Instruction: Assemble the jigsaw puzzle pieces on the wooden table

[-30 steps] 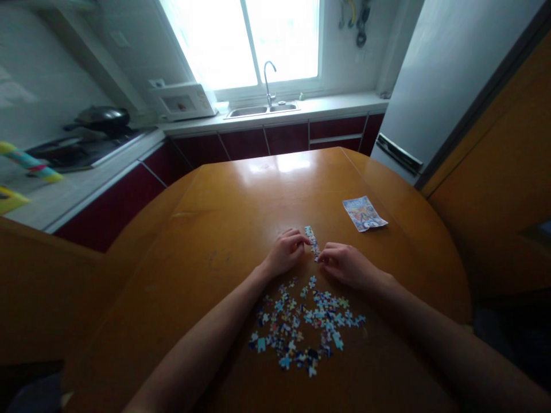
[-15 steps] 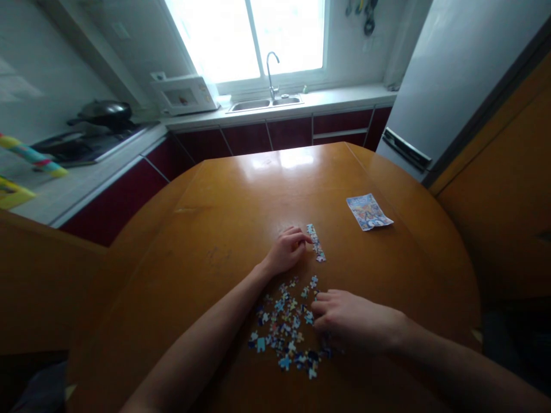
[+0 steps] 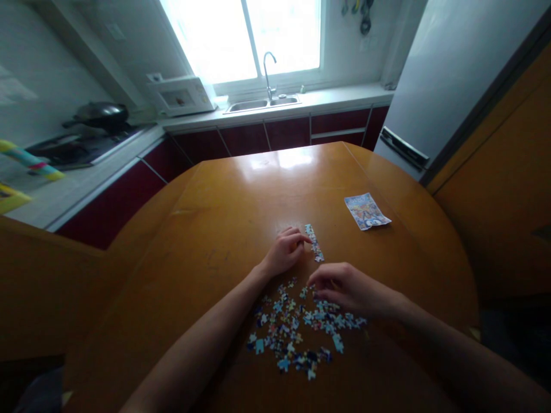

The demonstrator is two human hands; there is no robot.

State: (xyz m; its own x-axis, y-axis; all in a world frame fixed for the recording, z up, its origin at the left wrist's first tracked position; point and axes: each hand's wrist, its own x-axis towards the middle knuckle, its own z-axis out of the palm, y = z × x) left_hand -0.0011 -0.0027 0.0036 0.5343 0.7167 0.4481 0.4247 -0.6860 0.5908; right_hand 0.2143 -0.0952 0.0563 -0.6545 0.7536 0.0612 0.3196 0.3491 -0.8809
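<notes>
Here the left hand [image 3: 285, 251] lies on the table [image 3: 224, 206] with its fingers bent, their tips against the left edge of a short strip of joined puzzle pieces [image 3: 314, 242]; whether it pinches the strip or only steadies it cannot be told. The right hand [image 3: 346, 288] is curled, thumb and forefinger drawn close together at the far edge of the heap of loose puzzle pieces [image 3: 297, 332], just short of the strip's near end. Whether a piece sits between those fingertips is too small to make out. Half a second ago this hand lay lower, flat over the right part of the heap; it has since lifted and come up toward the strip, so the pieces it covered show again. A second ago it was at the strip itself. The left hand and the strip have not shifted. A small printed picture card [image 3: 367, 210] lies on the table well to the right of the strip. Beyond the table, a double sink [image 3: 258, 105] sits under the window with its basins too dim to read, a microwave [image 3: 181, 97] stands beside it, and a dark wok [image 3: 101, 113] rests on the stove.
</notes>
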